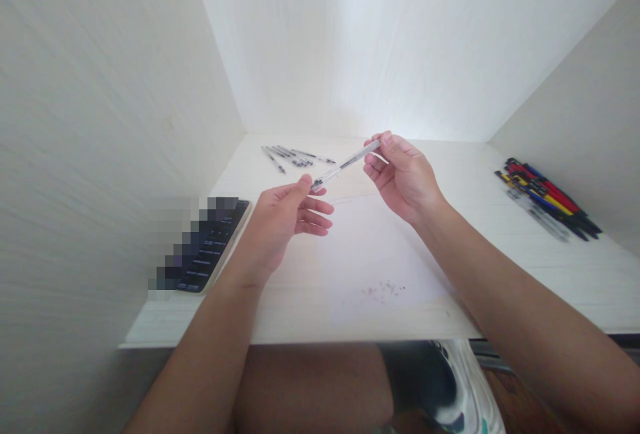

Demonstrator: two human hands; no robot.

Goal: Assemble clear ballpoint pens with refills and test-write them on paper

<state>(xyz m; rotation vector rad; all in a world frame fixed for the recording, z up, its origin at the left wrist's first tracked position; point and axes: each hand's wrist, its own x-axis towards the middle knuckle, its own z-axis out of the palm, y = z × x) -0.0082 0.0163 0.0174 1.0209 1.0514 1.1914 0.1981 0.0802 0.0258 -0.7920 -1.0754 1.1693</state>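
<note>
A clear-barrelled pen (345,165) is held up above the desk, slanting upward to the right. My left hand (287,214) pinches its lower end between thumb and index finger, the other fingers spread. At the upper end, the thumb and fingertips of my right hand (405,171) grip the pen. Beneath the hands lies a sheet of white paper (370,241) with small coloured specks near its front. Behind my left hand, several similar clear pens (295,156) lie in a loose group on the desk.
Along the right side lies a pile of pens (547,197) with red, yellow, blue, black and clear barrels. A dark phone-like device (215,244), partly pixelated, rests at the left. White panels enclose the desk (500,294) at the back and both sides.
</note>
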